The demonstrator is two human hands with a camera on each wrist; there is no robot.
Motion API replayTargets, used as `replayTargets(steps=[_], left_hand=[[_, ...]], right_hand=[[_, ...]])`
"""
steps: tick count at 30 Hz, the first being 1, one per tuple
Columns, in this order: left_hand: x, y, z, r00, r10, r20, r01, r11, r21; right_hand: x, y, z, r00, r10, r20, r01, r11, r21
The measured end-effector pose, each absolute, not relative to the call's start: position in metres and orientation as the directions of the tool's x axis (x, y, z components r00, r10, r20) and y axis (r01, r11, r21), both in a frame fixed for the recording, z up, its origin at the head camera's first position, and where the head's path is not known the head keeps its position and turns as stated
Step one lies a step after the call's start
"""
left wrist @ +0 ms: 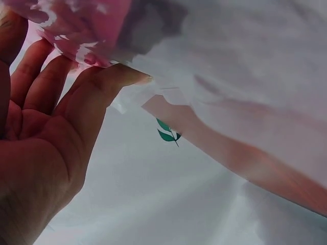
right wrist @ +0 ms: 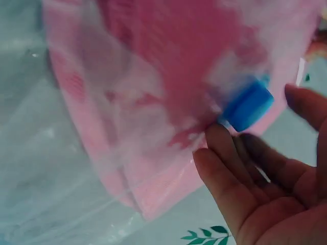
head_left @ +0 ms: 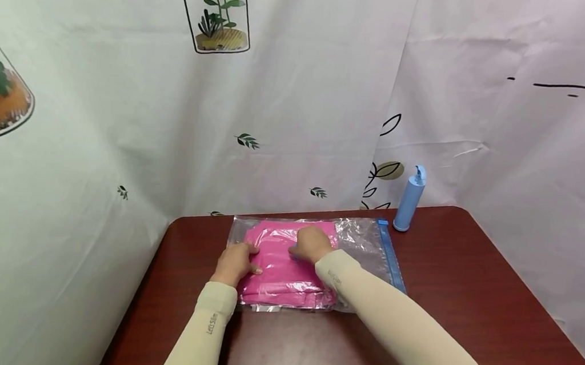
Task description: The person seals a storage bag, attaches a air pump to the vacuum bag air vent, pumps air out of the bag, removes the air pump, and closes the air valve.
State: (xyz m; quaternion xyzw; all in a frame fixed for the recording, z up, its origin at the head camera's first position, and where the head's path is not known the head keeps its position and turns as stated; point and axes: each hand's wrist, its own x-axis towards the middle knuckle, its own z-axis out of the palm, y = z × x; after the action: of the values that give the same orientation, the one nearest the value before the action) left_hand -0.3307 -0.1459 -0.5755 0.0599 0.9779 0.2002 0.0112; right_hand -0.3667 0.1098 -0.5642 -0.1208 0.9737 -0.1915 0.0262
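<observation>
So here's my setup, going left to right in the head view. My left hand (head_left: 235,263) sits at the left edge of the clear vacuum bag (head_left: 365,242), fingers pretty much straight and flat against the plastic, not gripping anything. The wrist view backs that up: open palm, fingertips just touching the bag's edge.

Middle of the frame is the folded pink cloth (head_left: 286,268), already inside the bag and lying flat on the dark red table (head_left: 469,299).

My right hand (head_left: 312,244) rests on top of the bag right by the blue valve cap (right wrist: 248,104), fingers loose and open, touching but not pinching it.

Right of that, the blue zip strip (head_left: 390,256) runs down the bag's edge, and the light blue pump (head_left: 410,198) stands upright near the back right, untouched.

So I'd say: packing done, air not sucked out, since the bag looks crinkly and loose.
</observation>
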Motion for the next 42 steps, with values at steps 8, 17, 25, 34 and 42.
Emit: replayTargets(steps=[8,17,25,34,42], left_hand=[[-0.336,-0.147,-0.578,-0.992,0.128,-0.001,0.118,0.915,0.385],[-0.310,-0.134,-0.543,-0.993,0.119,-0.017,0.102,0.914,0.393],[-0.331,-0.147,-0.572,-0.991,0.130,0.004,0.121,0.912,0.391],[-0.329,-0.143,-0.569,-0.991,0.132,0.008,0.126,0.924,0.361],[-0.313,-0.137,-0.548,-0.992,0.126,-0.021,0.108,0.912,0.395]], right_hand=[[-0.357,0.105,-0.555,-0.943,-0.328,0.050,-0.331,0.920,-0.207],[-0.353,0.110,-0.545,-0.967,-0.255,0.022,-0.243,0.888,-0.391],[-0.380,0.108,-0.584,-0.927,-0.362,0.099,-0.375,0.901,-0.217],[-0.375,0.117,-0.577,-0.936,-0.343,0.076,-0.344,0.849,-0.401],[-0.337,0.113,-0.525,-0.914,-0.395,0.088,-0.405,0.884,-0.234]])
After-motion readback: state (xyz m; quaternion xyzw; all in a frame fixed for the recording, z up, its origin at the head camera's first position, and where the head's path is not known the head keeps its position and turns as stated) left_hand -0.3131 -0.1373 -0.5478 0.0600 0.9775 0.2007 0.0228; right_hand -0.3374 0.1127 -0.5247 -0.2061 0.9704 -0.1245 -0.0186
